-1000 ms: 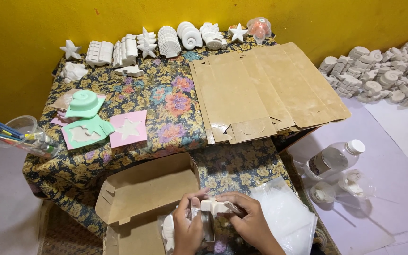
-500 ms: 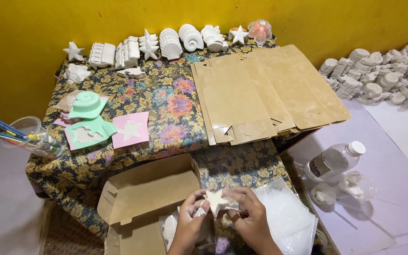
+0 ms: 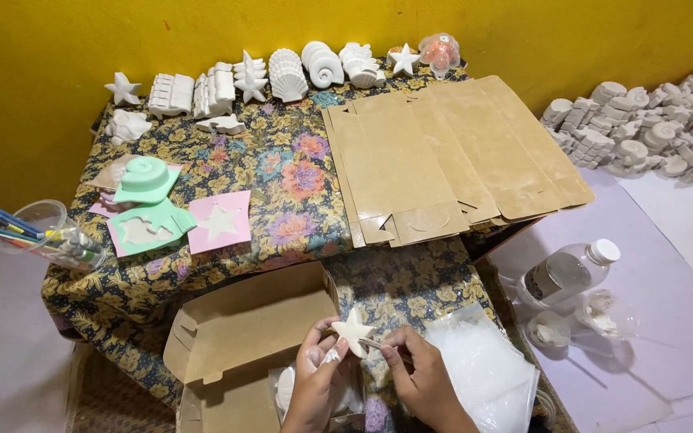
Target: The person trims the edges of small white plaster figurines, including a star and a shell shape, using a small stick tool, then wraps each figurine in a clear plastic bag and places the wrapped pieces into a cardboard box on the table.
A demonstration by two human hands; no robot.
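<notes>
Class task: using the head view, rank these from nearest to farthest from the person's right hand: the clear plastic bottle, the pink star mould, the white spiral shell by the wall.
From the right hand:
1. Clear plastic bottle, lying to its right, off the table.
2. Pink star mould, up and left on the floral cloth.
3. White spiral shell, at the far edge against the yellow wall.

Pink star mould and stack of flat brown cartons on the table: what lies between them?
Head view: only bare floral tablecloth lies between the pink star mould and the flat brown cartons; nothing stands there.
</notes>
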